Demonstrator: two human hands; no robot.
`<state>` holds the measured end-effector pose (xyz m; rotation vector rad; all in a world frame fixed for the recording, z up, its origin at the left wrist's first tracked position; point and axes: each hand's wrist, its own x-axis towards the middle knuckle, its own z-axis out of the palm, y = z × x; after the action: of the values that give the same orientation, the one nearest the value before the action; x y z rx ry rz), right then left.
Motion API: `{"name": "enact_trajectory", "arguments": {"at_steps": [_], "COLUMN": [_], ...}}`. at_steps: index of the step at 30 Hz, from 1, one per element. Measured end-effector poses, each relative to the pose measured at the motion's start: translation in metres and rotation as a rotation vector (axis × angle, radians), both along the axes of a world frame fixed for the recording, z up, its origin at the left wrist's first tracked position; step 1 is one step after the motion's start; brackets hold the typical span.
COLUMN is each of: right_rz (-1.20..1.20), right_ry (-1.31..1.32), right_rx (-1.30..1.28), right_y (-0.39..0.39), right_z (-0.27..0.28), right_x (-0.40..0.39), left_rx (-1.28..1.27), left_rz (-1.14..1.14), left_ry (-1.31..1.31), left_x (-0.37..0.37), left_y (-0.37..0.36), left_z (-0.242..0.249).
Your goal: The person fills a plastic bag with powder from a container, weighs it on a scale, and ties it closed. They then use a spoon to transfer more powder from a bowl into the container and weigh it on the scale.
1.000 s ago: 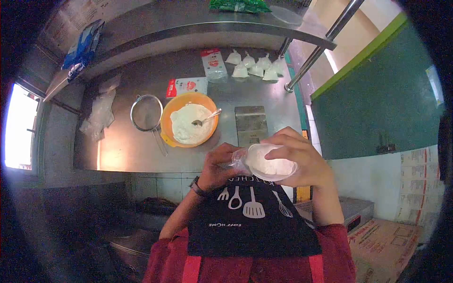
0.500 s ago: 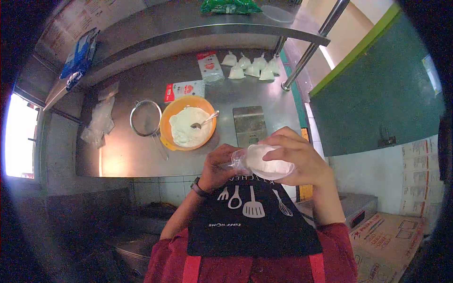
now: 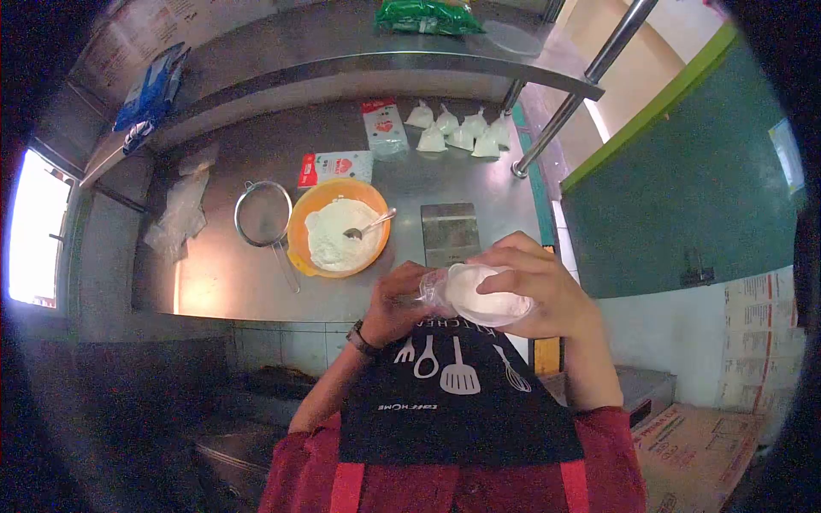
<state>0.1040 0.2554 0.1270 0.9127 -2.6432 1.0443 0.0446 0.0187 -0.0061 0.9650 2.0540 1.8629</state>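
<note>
In front of the black apron, my right hand (image 3: 539, 286) grips a tilted cup of white powder (image 3: 492, 299), its fingers over the rim. My left hand (image 3: 399, 299) is closed on a clear plastic bag (image 3: 434, 291) at the cup's left side; the bag meets the cup's mouth. Beyond my hands lies a flat metal scale (image 3: 450, 232). An orange bowl (image 3: 299, 248) to the left holds white powder (image 3: 342, 235) with a spoon (image 3: 369, 226) resting in it.
A strainer (image 3: 263, 214) lies left of the bowl, with plastic bags (image 3: 181, 215) farther left. Red and white packets (image 3: 335, 168) and several tied powder bags (image 3: 431, 138) stand behind. A metal shelf (image 3: 342, 64) spans the back; its post (image 3: 560, 132) rises at right.
The view has shifted slightly. My hands hold the cup and the plastic bag in nearly the same pose as before.
</note>
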Motion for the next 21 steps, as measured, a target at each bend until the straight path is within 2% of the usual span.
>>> {"name": "enact_trajectory", "arguments": {"at_steps": [4,9,10,12,14,15,17,18,20,21], "right_rz": [0.019,0.005,0.022,-0.109,-0.154,-0.205,-0.255,-0.307,-0.307,-0.310], "right_ry": [0.043,-0.013,-0.016,0.026,0.063,0.102,0.119,0.138,0.172,0.197], "right_rx": [0.016,-0.195,-0.190,-0.464,-0.497,-0.533,-0.557,-0.577,-0.600,-0.624], "right_y": [0.004,0.016,0.020,0.025,0.025,0.025,0.026,0.028,0.032,0.033], "right_z": [-0.001,-0.008,-0.017,-0.041,-0.048,-0.051,-0.060,-0.064,-0.069,-0.072], "right_x": [-0.007,-0.014,-0.018,-0.016,-0.015,-0.015,-0.014,-0.013,-0.015,-0.015], "left_rx": [0.029,0.123,0.125,0.124,0.369,0.368,0.353,0.351,0.492,0.485], "left_rz": [0.013,0.017,0.013,0.007,0.059,0.061,-0.004,-0.004,0.133,0.126], "left_ry": [0.017,-0.054,-0.136,-0.219,-0.434,-0.433,-0.121,-0.121,-0.407,-0.409], "left_x": [-0.004,-0.010,-0.012,-0.015,-0.022,-0.028,-0.039,-0.037,-0.040,-0.043], "left_y": [0.004,0.010,0.009,0.006,0.005,0.005,0.005,0.006,0.010,0.010], "left_z": [-0.002,-0.008,-0.002,-0.003,-0.012,-0.011,-0.009,-0.009,-0.006,-0.005]}}
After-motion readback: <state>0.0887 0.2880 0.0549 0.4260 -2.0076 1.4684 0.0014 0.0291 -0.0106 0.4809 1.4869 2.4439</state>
